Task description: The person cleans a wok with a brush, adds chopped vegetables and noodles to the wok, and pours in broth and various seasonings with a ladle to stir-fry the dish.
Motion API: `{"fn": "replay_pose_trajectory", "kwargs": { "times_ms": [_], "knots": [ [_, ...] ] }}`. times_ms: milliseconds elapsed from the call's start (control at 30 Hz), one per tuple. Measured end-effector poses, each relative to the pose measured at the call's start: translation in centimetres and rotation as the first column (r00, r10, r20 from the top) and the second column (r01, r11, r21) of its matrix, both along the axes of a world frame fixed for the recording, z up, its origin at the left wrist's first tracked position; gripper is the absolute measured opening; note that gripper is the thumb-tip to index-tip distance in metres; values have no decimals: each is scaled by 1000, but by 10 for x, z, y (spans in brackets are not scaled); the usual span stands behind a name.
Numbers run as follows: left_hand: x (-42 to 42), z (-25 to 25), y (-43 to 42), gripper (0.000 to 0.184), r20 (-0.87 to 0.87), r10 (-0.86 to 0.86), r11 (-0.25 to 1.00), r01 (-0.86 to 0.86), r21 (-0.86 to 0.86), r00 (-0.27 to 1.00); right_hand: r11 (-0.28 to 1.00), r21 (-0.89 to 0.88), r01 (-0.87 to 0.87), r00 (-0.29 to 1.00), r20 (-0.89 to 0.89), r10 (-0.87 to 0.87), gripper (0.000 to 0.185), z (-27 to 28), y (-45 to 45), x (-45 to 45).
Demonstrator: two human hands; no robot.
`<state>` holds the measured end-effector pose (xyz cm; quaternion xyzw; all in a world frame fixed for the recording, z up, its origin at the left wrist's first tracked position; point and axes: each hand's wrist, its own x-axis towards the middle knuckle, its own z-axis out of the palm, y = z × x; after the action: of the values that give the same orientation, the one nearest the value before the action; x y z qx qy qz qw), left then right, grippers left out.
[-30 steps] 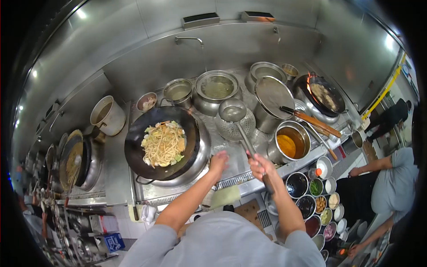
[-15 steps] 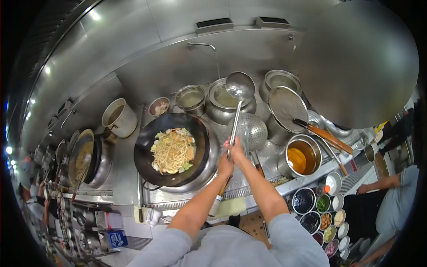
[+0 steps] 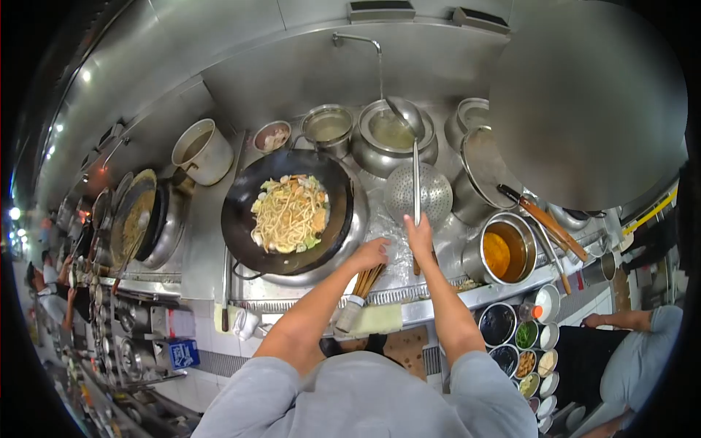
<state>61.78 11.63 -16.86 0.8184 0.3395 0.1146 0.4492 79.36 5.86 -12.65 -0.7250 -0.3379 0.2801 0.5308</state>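
A long-handled steel ladle [image 3: 417, 164] is held near its handle end by my right hand [image 3: 418, 237], whose fingers are wrapped round it. The ladle's bowl tilts over the rim of a steel pot [image 3: 394, 157]. My left hand [image 3: 371, 253] is loosely curled beside the wok, apart from the ladle, with nothing visible in it. Just below it lies a bundled bamboo brush [image 3: 358, 296]. At the left, a black wok [image 3: 241, 190] contains noodles [image 3: 293, 212] with vegetables. A perforated skimmer [image 3: 432, 191] rests behind the ladle handle.
A wall tap [image 3: 358, 38] runs into the pot. At the right stand a pot of orange liquid [image 3: 527, 237], a round mesh strainer [image 3: 485, 160] and several ingredient bowls [image 3: 526, 334]. A white pot [image 3: 203, 153] sits at the left. Another person's arm [image 3: 621, 321] shows at the right.
My left hand has come off the ladle handle and moved apart from it. The ladle, in my right hand, has shifted right and its bowl has turned. The camera view has shifted.
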Motion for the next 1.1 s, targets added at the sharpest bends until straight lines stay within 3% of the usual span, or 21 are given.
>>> {"fn": "replay_pose_trajectory", "kwargs": {
  "times_ms": [33, 133, 167, 200, 233, 267, 300, 367, 433, 467, 600, 633, 667, 700, 767, 833, 867, 900, 967, 1067, 1100],
  "knots": [
    [-10, 17, -6, 45, -38, 33, 996, -36, -86, 999, 996, 39, 83, 940, 330, -91, 33, -13, -8, 2],
    [-40, 56, -29, 30, 65, 140, 985, -132, -113, 988, 994, -46, 98, 925, 372, -74, 33, -26, -37, -6],
    [-53, 57, -33, 22, 103, 109, 992, -115, 57, 989, 980, -184, 74, 916, 400, 6, 38, -28, -46, -6],
    [-67, 58, -39, 17, 136, 69, 969, -99, 225, 988, 976, -205, 71, 918, 396, 17, 38, -29, -57, -7],
    [-81, 57, -43, 16, 210, 71, 922, -144, 360, 975, 993, -112, 22, 921, 390, 24, 43, -31, -67, -10],
    [-95, 65, -50, 19, 141, 159, 912, -200, 359, 977, 999, -14, -31, 924, 382, 34, 48, -35, -78, -14],
    [-116, 74, -59, 18, 116, 161, 913, -192, 360, 980, 1000, -6, -17, 870, 493, 18, 57, -48, -91, -19],
    [-161, 94, -78, 18, 81, 189, 908, -206, 364, 979, 993, -115, 25, 904, 427, 27, 57, -67, -123, -33],
    [-211, 94, -101, 13, -90, 309, 893, -256, 371, 947, 965, -249, 77, 899, 436, 41, 58, -88, -150, -42],
    [-238, 90, -111, 13, -100, 332, 888, -274, 370, 938, 946, -313, 88, 899, 434, 60, 58, -94, -160, -45],
    [-344, 77, -166, 4, -64, 377, 856, -321, 406, 924, 977, -197, 81, 813, 580, 49, 56, -146, -188, -39],
    [-370, 72, -183, 3, -112, 378, 897, -333, 291, 919, 926, -356, 123, 863, 499, 77, 55, -126, -190, -46],
    [-392, 64, -200, 2, -158, 368, 924, -342, 169, 916, 976, -199, 90, 722, 688, 74, 51, -128, -192, -46],
    [-411, 55, -214, 2, -155, 371, 924, -346, 165, 916, 977, -205, 53, 683, 722, 115, 48, -129, -198, -44],
    [-446, 26, -235, 11, -473, 328, 913, -403, -62, 818, 985, -171, 21, 601, 790, 124, 41, -94, -207, -55],
    [-497, -79, -249, 12, -451, 350, 923, -386, 15, 821, 991, -131, 12, 574, 813, 100, 42, -69, -223, -83],
    [-515, -112, -253, 14, -434, 371, 924, -371, 87, 821, 995, -99, -3, 550, 831, 84, 43, -55, -237, -99],
    [-515, -108, -250, 14, -429, 364, 927, -366, 81, 827, 992, -122, -12, 588, 802, 106, 43, -36, -251, -121],
    [-501, -93, -240, 28, -334, 667, 636, -742, -211, 666, 990, -138, -7, 585, 802, 116, 45, -23, -283, -156],
    [-502, -238, -211, 49, 147, 838, 545, -815, -197, 525, 980, -197, -23, 598, 783, 171, 51, -29, -332, -201],
    [-499, -249, -202, 49, 156, 829, 560, -803, -206, 538, 970, -239, -48, 610, 762, 218, 55, -35, -345, -211]
  ]
}}
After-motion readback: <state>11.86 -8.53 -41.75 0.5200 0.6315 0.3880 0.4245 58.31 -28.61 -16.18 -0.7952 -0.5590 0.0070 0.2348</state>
